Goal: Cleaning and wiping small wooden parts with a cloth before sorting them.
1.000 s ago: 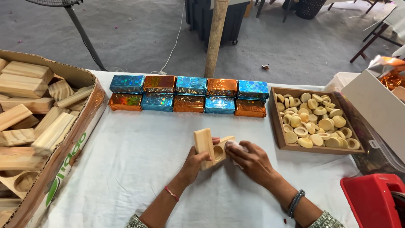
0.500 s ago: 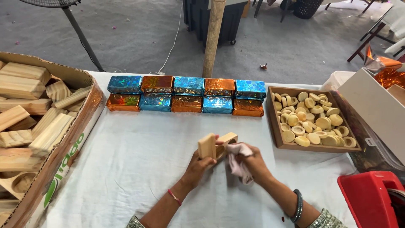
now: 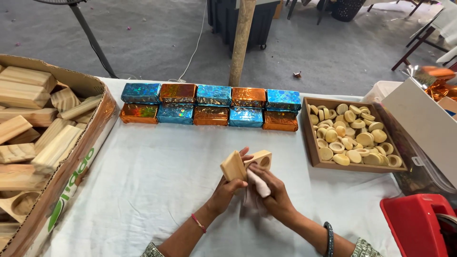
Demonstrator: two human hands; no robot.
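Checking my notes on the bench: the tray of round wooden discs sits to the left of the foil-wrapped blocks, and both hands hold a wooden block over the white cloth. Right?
Not quite: the head view shows the tray of round wooden discs to the right of the foil-wrapped blocks.

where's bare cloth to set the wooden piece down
Free: white cloth between the cardboard box and left hand, below the foil-wrapped blocks. Crowded: tray of round pieces and red bin at right.

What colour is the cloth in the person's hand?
The cloth is white or pale pink, seen in the head view.
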